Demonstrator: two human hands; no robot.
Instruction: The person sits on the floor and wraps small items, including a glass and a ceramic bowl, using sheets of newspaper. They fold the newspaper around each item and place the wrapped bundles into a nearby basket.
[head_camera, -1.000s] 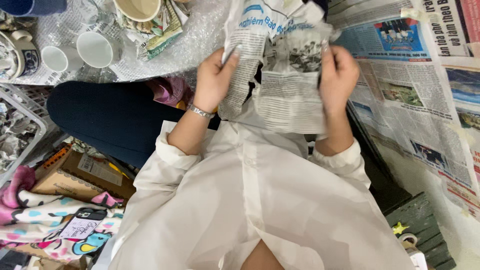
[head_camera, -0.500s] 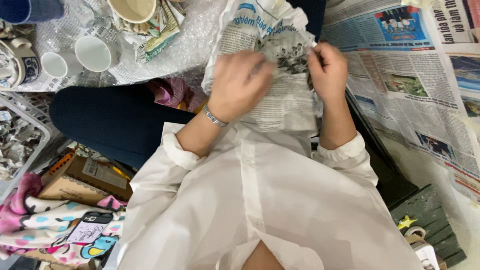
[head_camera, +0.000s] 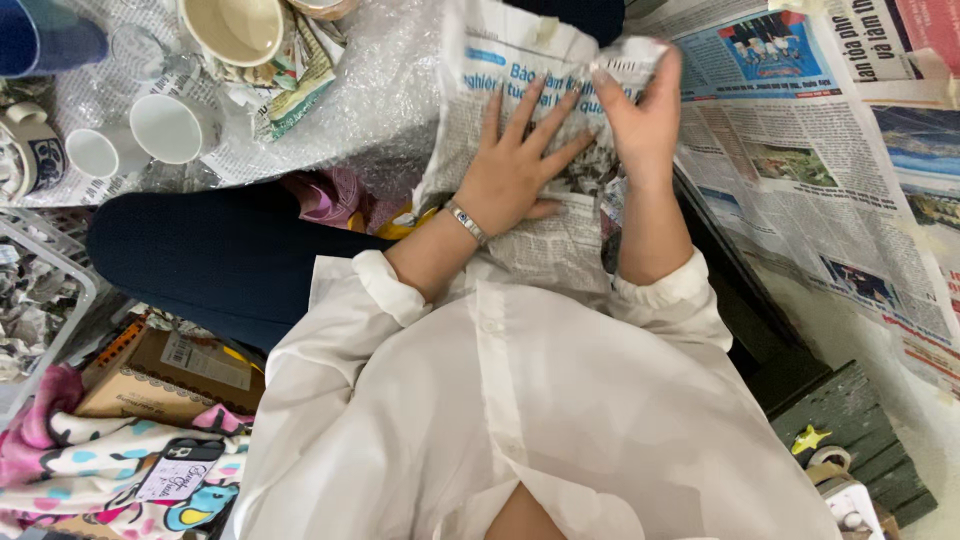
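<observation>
A crumpled sheet of newspaper is wrapped around something hidden and rests on my lap. My left hand, with a bracelet on the wrist, lies flat on the bundle with its fingers spread. My right hand pinches the paper's upper right corner and folds it over the bundle. White sleeves cover both forearms.
White cups and a cream bowl lie on bubble wrap at the upper left. Spread newspapers cover the floor on the right. A cardboard box and patterned cloth sit lower left, a plastic basket at the far left.
Both hands have brought the paper down from in front of me onto my lap. My left hand went from gripping the sheet's edge to pressing flat on the bundle.
</observation>
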